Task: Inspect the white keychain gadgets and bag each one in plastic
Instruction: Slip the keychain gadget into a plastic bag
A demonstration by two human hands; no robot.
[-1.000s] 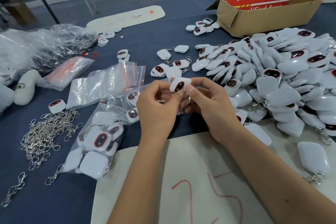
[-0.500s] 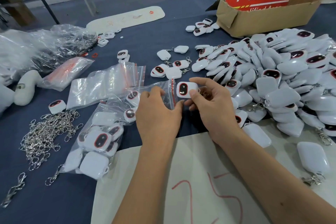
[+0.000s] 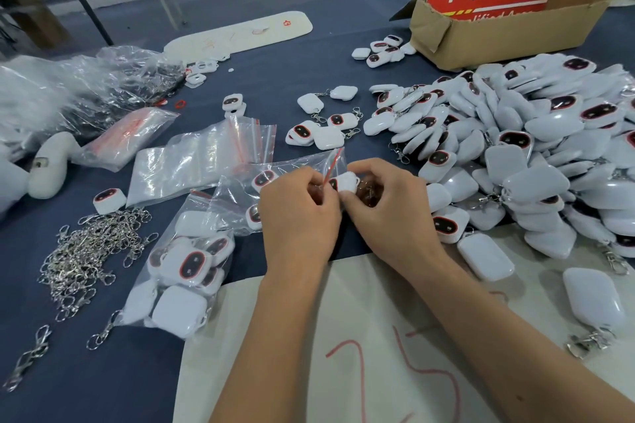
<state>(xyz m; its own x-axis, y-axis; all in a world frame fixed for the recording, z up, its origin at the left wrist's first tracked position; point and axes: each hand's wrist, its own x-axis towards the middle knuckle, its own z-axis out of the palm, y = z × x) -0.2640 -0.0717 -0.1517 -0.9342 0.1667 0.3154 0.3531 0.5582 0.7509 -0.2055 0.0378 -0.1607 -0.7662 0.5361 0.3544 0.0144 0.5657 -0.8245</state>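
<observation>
Gadget (image 3: 346,181) pinched in right hand (image 3: 388,216) fingertips, at plastic bag (image 3: 302,165) mouth gripped by left hand (image 3: 299,220).

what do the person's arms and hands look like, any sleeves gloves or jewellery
Both forearms are bare right down to the bottom edge of the picture, with no sleeves in view. The left hand and the right hand wear no gloves. No watch, bracelet or ring shows on the parts that can be seen, and the visible fingernails look short and unpainted.
</observation>
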